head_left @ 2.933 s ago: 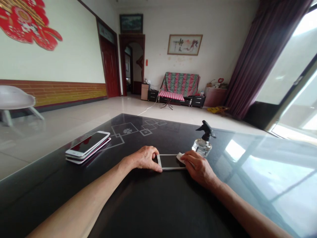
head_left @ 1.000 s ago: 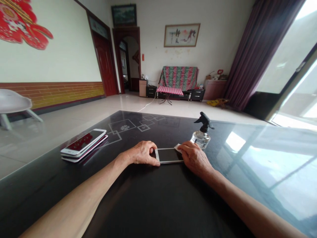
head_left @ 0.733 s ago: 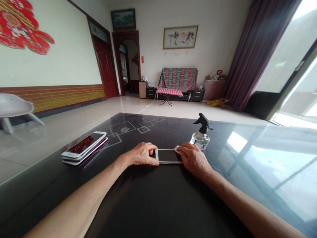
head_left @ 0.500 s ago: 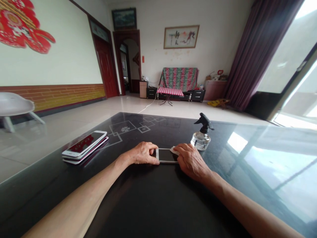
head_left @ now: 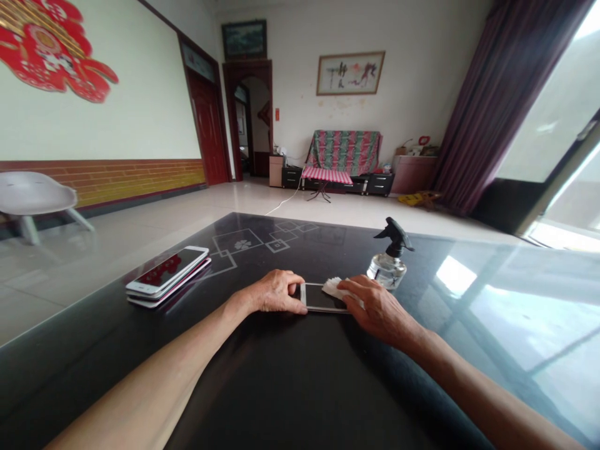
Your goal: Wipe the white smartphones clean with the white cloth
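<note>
A white-framed smartphone [head_left: 315,296] lies flat on the black table [head_left: 281,381], its dark screen facing up. My left hand [head_left: 277,292] grips its left end between thumb and fingers. Over the right part of the screen, my right hand [head_left: 377,306] is closed on a crumpled white tissue [head_left: 334,287] pressed to the glass; the phone's right end is hidden beneath that hand. Just behind my right hand stands a clear spray bottle [head_left: 387,270] with a black trigger head. Left of my left hand is a stack of smartphones [head_left: 167,275], the top one screen up.
A white chair [head_left: 37,197] stands on the tiled floor at the left. Beyond the table's far edge are a small folding table with a striped cover [head_left: 327,176] and low black cabinets [head_left: 380,184]. Window light reflects off the tabletop's right side.
My right hand has slid a little to the right along the phone, and more of the tissue shows. The whole view has shifted slightly. My left hand keeps its hold.
</note>
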